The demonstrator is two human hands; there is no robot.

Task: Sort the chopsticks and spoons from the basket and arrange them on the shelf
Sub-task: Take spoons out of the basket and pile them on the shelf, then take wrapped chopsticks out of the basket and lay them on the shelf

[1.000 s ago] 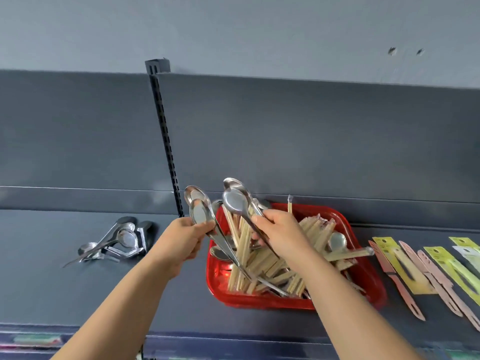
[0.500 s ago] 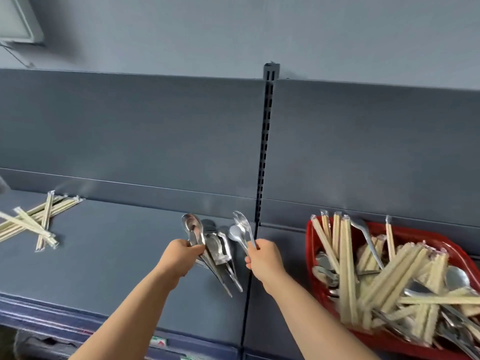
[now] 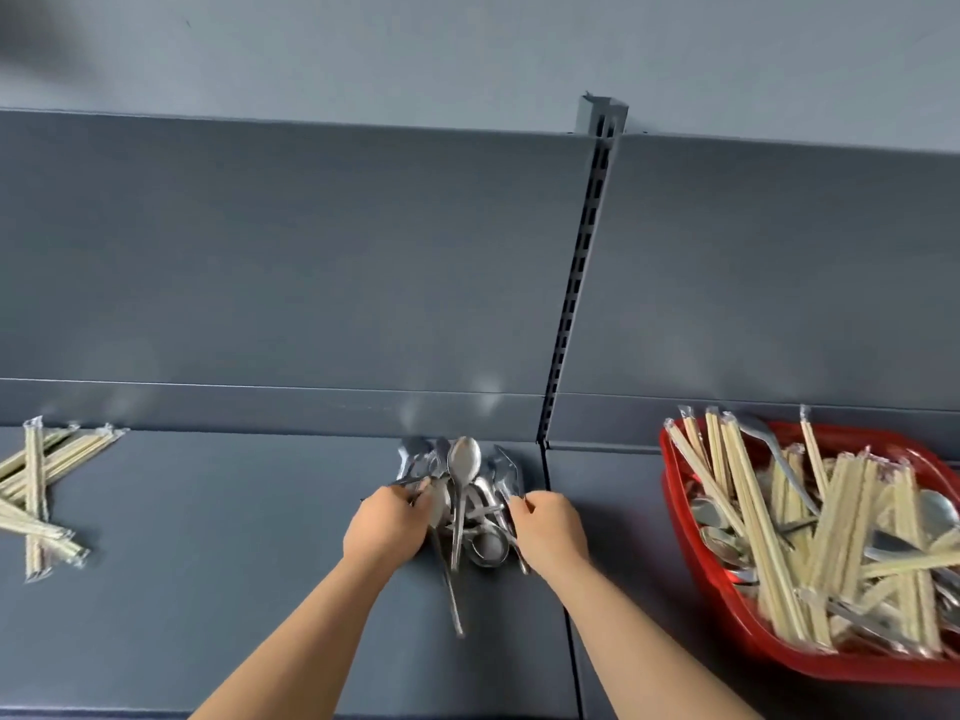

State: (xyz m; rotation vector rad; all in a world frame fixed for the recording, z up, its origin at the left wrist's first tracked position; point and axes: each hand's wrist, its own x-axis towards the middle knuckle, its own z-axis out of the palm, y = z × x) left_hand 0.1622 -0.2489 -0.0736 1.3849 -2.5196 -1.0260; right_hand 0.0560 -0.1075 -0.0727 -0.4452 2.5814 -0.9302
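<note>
Left grip [image 3: 387, 522] and right grip [image 3: 550, 527] each pinch spoons [image 3: 464, 470] at the pile on shelf [image 3: 208, 537]; basket [image 3: 883, 672] right.

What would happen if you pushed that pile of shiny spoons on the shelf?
The spoon pile would probably slide and scatter, since the spoons look like smooth metal lying loosely crossed on a flat, smooth shelf. They would likely stay stiff and not bend. Their rounded bowls might rock or spin a little.
</note>
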